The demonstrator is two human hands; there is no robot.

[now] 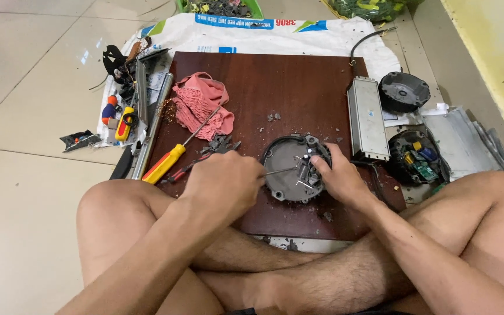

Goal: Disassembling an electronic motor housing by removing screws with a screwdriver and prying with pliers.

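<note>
The round grey housing (290,169) lies flat on the dark wooden board (263,81), between the two hands and just ahead of the crossed shins. The right hand (339,175) rests on its right rim, fingers curled over the edge and pinning it down beside the little cluster of dark parts and loose metal bits inside. The left hand (226,184) is closed into a fist round a thin tool (281,171) whose metal shaft runs rightward into the middle of the housing; its tip is too small to make out, so I cannot tell just what it bears on. To my eye the work is prying or loosening those inner parts, and it would go best with the right hand pressing firmly so the housing does not spin, fingers kept out of the shaft's line in case it slips, and the force kept short and low rather than levered hard. Just left of the left hand lie a yellow-handled screwdriver (167,162) and red-handled pliers (196,163), close enough for a swap. Beyond them sits a crumpled pink cloth (202,108). Right of the right hand lies a long silver box (367,119), then a black round cap (403,90) and another housing with a circuit board (418,157), off the board on the floor.
</note>
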